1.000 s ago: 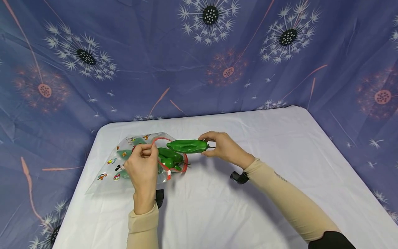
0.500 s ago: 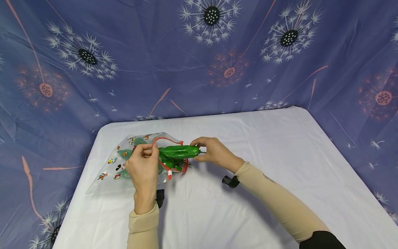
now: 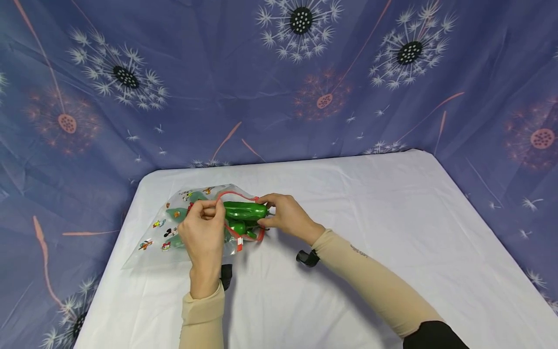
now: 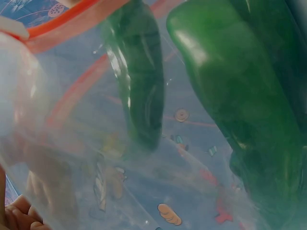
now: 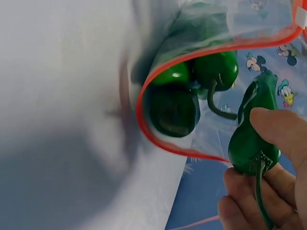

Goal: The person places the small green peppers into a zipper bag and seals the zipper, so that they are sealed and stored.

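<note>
A clear zip bag [image 3: 148, 252] with cartoon prints and a red zip edge lies on the left of the table, its mouth facing right. My left hand [image 3: 204, 237] pinches the bag's edge at the mouth. My right hand [image 3: 285, 215] holds a long green pepper [image 3: 244, 211] near its stem end, thumb on one side and fingers on the other. In the right wrist view this held pepper [image 5: 256, 129] lies within the opening, tip inward, stem outside. Several other green peppers [image 5: 216, 69] are inside the bag. Through the plastic, the left wrist view shows peppers [image 4: 230, 72] close up.
The bag rests on a white cloth-covered table [image 3: 348, 203]. Behind and beside it hangs a blue curtain [image 3: 196, 97] with dandelion prints. A red zip slider with a white tag [image 3: 239, 244] sits at the bag mouth's near side.
My right hand has moved left and slightly down, bringing the pepper from above the bag's mouth into it. The left hand keeps its pinch on the edge.
</note>
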Motion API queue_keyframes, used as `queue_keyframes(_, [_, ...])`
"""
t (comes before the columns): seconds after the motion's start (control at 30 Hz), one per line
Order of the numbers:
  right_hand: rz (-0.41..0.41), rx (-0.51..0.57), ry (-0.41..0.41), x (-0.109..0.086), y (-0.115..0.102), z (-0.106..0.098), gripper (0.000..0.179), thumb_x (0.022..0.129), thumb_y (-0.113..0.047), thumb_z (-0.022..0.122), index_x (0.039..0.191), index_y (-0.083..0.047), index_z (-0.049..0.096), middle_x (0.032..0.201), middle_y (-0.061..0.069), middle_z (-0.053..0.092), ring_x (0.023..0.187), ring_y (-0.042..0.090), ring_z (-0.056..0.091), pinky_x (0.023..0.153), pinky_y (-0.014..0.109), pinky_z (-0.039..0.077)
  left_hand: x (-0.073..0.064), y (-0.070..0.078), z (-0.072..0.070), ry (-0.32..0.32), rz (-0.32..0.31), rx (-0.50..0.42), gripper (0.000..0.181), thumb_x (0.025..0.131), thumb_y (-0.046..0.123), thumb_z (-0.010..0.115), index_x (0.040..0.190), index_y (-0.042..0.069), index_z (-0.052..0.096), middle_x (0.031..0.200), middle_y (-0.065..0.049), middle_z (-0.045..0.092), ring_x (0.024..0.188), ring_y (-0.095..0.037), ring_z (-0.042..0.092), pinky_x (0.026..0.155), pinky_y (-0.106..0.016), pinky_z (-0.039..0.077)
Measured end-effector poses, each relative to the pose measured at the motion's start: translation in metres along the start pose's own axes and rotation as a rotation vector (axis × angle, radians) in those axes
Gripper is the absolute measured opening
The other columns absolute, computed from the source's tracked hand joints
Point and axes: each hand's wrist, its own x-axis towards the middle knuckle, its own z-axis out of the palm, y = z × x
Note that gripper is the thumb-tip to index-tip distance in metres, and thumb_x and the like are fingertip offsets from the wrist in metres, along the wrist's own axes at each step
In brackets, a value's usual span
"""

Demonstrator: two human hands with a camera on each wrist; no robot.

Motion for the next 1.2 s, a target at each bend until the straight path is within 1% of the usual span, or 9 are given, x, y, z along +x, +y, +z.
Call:
queue_keyframes(0.1, [0.006, 0.004, 0.009, 0.002, -0.003, 0.004, 0.047, 0.085, -0.014, 0.087, 0.129, -0.007, 0.071, 0.123, 0.004, 0.072, 0.104, 0.019, 0.067, 0.079, 0.028, 0.051, 0.0, 0.0, 0.0, 0.002, 0.004, 0.0, 0.01, 0.093, 0.007, 0.074, 0.085, 0.001, 0.077, 0.065, -0.006, 0.071, 0.054, 0.016, 0.049, 0.057, -0.016, 0.043])
queue_keyframes(0.27, [-0.004, 0.001, 0.026, 0.006, -0.007, 0.011, 0.048, 0.086, -0.013, 0.086, 0.13, -0.004, 0.069, 0.125, 0.008, 0.072, 0.103, 0.02, 0.068, 0.078, 0.026, 0.051, 0.001, 0.0, 0.0, 0.007, 0.014, 0.01, 0.01, 0.093, 0.008, 0.075, 0.086, 0.001, 0.077, 0.065, -0.006, 0.071, 0.054, 0.015, 0.049, 0.062, -0.025, 0.046])
queue_keyframes(0.37, [-0.002, -0.008, 0.041, 0.008, -0.009, 0.015, 0.049, 0.086, -0.014, 0.086, 0.131, -0.003, 0.069, 0.121, 0.009, 0.072, 0.1, 0.021, 0.069, 0.075, 0.025, 0.051, 0.001, 0.0, 0.0, 0.008, 0.021, 0.013, 0.01, 0.093, 0.008, 0.075, 0.086, 0.0, 0.077, 0.065, -0.007, 0.071, 0.054, 0.005, 0.055, 0.062, -0.027, 0.047])
queue_keyframes(0.53, [-0.009, -0.029, 0.091, 0.01, -0.014, 0.02, 0.049, 0.087, -0.015, 0.086, 0.13, -0.001, 0.069, 0.116, 0.011, 0.073, 0.095, 0.024, 0.07, 0.071, 0.026, 0.052, 0.002, 0.001, 0.0, 0.004, 0.029, 0.011, 0.01, 0.093, 0.007, 0.075, 0.087, -0.001, 0.077, 0.066, -0.007, 0.072, 0.055, -0.016, 0.065, 0.059, -0.019, 0.044])
queue_keyframes(0.63, [-0.01, -0.036, 0.129, 0.011, -0.018, 0.025, 0.048, 0.086, -0.016, 0.087, 0.129, 0.0, 0.069, 0.115, 0.011, 0.073, 0.092, 0.024, 0.07, 0.073, 0.027, 0.053, 0.002, 0.001, 0.0, 0.004, 0.032, 0.007, 0.009, 0.093, 0.007, 0.075, 0.088, -0.001, 0.077, 0.067, -0.008, 0.072, 0.056, -0.021, 0.067, 0.058, -0.015, 0.043])
queue_keyframes(0.83, [0.003, -0.007, 0.14, 0.016, -0.026, 0.04, 0.049, 0.087, -0.018, 0.086, 0.129, 0.0, 0.069, 0.115, 0.013, 0.074, 0.094, 0.023, 0.072, 0.075, 0.027, 0.056, 0.002, 0.001, -0.001, 0.006, 0.027, 0.006, 0.01, 0.093, 0.007, 0.075, 0.087, -0.001, 0.077, 0.067, -0.008, 0.072, 0.055, -0.02, 0.066, 0.057, -0.015, 0.042])
queue_keyframes(0.93, [0.002, -0.003, 0.134, 0.017, -0.028, 0.044, 0.052, 0.088, -0.02, 0.086, 0.132, 0.0, 0.067, 0.12, 0.016, 0.073, 0.1, 0.027, 0.072, 0.081, 0.033, 0.058, 0.001, 0.001, 0.0, 0.005, 0.021, 0.007, 0.01, 0.093, 0.008, 0.075, 0.087, 0.0, 0.077, 0.067, -0.007, 0.072, 0.055, -0.02, 0.066, 0.055, -0.013, 0.041])
queue_keyframes(1.07, [-0.002, 0.008, 0.141, 0.012, -0.026, 0.041, 0.055, 0.089, -0.023, 0.084, 0.136, 0.0, 0.065, 0.128, 0.019, 0.07, 0.11, 0.032, 0.07, 0.092, 0.042, 0.056, 0.001, 0.0, 0.0, 0.002, 0.016, -0.001, 0.011, 0.093, 0.008, 0.076, 0.086, 0.0, 0.077, 0.067, -0.007, 0.072, 0.055, -0.019, 0.066, 0.053, -0.012, 0.041])
queue_keyframes(1.2, [0.003, 0.061, 0.175, 0.007, -0.017, 0.031, 0.044, 0.093, -0.021, 0.08, 0.13, -0.001, 0.069, 0.123, 0.016, 0.073, 0.11, 0.031, 0.07, 0.094, 0.045, 0.055, 0.002, -0.001, -0.001, 0.013, 0.017, -0.002, 0.01, 0.093, 0.008, 0.076, 0.086, 0.0, 0.077, 0.067, -0.007, 0.072, 0.054, -0.009, 0.063, 0.053, -0.012, 0.041])
